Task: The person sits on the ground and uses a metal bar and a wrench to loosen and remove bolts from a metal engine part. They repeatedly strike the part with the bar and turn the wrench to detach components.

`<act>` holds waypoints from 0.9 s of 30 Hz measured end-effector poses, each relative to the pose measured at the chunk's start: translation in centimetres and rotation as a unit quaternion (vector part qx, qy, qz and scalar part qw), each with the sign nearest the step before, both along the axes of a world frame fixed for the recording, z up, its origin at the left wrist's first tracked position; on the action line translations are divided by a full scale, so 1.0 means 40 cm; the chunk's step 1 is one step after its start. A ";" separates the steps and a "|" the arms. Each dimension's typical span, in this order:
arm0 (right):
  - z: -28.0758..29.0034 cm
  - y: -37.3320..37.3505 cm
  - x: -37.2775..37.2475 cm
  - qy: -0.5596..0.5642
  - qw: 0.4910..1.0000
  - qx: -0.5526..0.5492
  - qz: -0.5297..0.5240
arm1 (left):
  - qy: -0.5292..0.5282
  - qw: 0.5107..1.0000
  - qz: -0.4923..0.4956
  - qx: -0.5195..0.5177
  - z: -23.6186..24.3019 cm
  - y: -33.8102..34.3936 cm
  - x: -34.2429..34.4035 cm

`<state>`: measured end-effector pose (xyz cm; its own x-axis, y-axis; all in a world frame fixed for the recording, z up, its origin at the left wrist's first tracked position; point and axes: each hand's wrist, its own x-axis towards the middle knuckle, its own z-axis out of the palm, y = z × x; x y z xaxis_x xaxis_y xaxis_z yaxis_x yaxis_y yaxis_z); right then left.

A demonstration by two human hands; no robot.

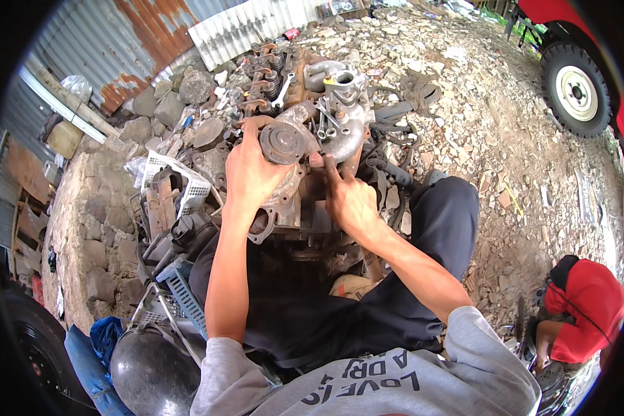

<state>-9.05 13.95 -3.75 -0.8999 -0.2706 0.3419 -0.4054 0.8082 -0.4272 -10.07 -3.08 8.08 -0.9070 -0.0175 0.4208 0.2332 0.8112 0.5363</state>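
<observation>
An old, dirty engine (305, 201) stands in front of me between my knees. My left hand (251, 170) is closed around a water pump (282, 143) with a round, greasy flange at the engine's front. At the right side of the pump, my right hand (353, 204) reaches in with its index finger against the metal and its other fingers curled; what they grip is hidden. Close to both hands sits a grey cast manifold (347, 142), with small wrenches (324, 119) lying on it. Another wrench (284, 90) rests beside the rusty valve gear (262, 83).
Left of the engine are a white plastic crate (197, 187) with metal parts, a blue basket (182, 295) and a black rounded object (152, 374). Stones (137, 132) line the corrugated wall (111, 48). A red vehicle's wheel (575, 90) and a crouching person in red (589, 305) are at right.
</observation>
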 end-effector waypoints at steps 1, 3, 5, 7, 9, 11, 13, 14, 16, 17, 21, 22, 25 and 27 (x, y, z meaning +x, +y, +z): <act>0.004 -0.003 -0.012 -0.014 1.000 -0.008 -0.008 | 0.009 1.000 -0.003 0.007 -0.001 0.002 -0.011; 0.028 0.003 -0.019 -0.030 0.999 -0.019 -0.007 | 0.021 0.999 -0.029 0.013 0.003 -0.004 -0.019; 0.067 0.005 -0.016 -0.035 0.998 -0.050 -0.009 | 0.024 0.998 -0.036 0.038 0.016 -0.010 -0.021; 0.112 0.001 -0.017 -0.051 0.995 -0.086 -0.021 | 0.052 0.993 -0.044 0.096 0.015 -0.029 -0.007; 0.131 0.011 -0.032 -0.019 0.992 -0.126 -0.013 | 0.098 0.987 -0.051 0.115 0.012 -0.034 0.002; 0.180 0.016 -0.037 -0.077 0.986 -0.141 0.033 | 0.113 0.982 -0.019 0.148 0.010 -0.037 0.033; 0.196 0.010 -0.048 -0.090 0.974 -0.185 0.093 | 0.140 0.978 0.003 0.152 0.009 -0.054 0.064; 0.193 0.003 -0.055 -0.105 0.970 -0.188 0.117 | 0.148 0.977 0.011 0.151 0.003 -0.064 0.082; 0.183 -0.015 -0.071 -0.132 0.959 -0.194 0.161 | 0.163 0.975 0.023 0.148 -0.009 -0.085 0.109; 0.188 -0.019 -0.076 -0.245 0.927 -0.224 0.176 | 0.154 0.975 0.029 0.160 -0.006 -0.087 0.118; 0.139 -0.023 -0.113 -0.461 0.728 -0.440 0.251 | 0.173 0.970 0.030 0.168 -0.008 -0.084 0.128; 0.133 -0.023 -0.114 -0.451 0.756 -0.415 0.230 | 0.176 0.967 0.020 0.181 -0.018 -0.079 0.127; 0.125 -0.005 -0.114 -0.382 0.870 -0.268 0.157 | 0.165 0.973 0.010 0.160 -0.042 -0.059 0.128; 0.120 0.003 -0.107 -0.256 0.946 -0.133 0.148 | 0.146 0.979 0.024 0.143 -0.047 -0.039 0.127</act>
